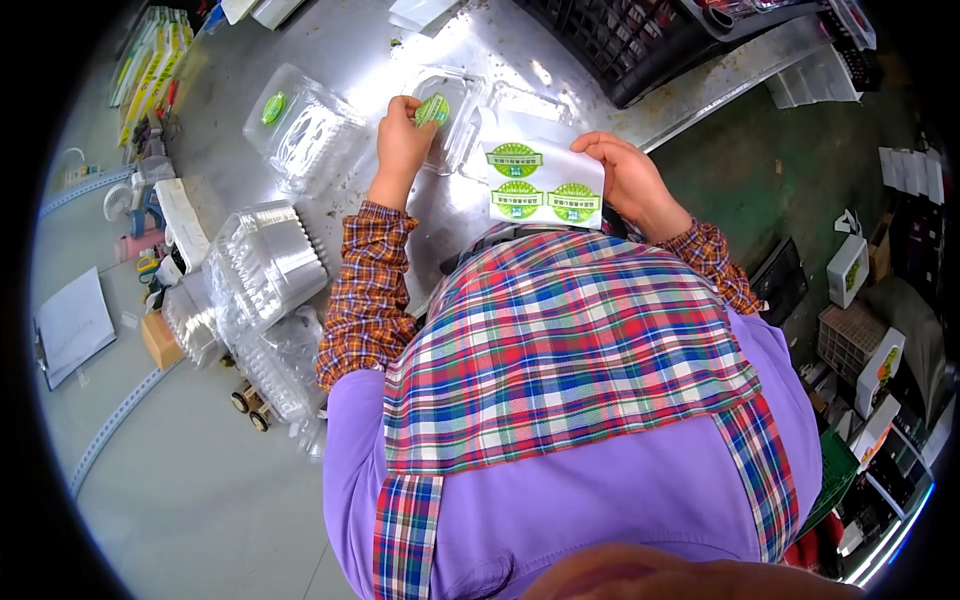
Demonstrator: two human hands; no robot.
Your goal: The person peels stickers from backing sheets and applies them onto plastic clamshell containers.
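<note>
My left hand (pixel 403 140) pinches a round green sticker (pixel 432 110) between thumb and fingers, above a clear plastic container (pixel 462 125) on the metal table. My right hand (pixel 633 178) grips the right edge of a white sticker sheet (pixel 545 190) in front of my apron. Three round green labels show on the sheet. To the left of my left hand lies a stack of clear plastic containers (pixel 310 135), with a green sticker (pixel 273 108) on the top one. Another clear container (pixel 535 102) is partly hidden behind the sheet.
A black plastic crate (pixel 640 40) stands at the back right of the metal table (pixel 345 45). Nested clear containers in plastic wrap (pixel 265 270) stand at the left, near a clipboard (pixel 75 325) and a wooden block (pixel 160 340). Boxes and crates (pixel 850 335) line the right side.
</note>
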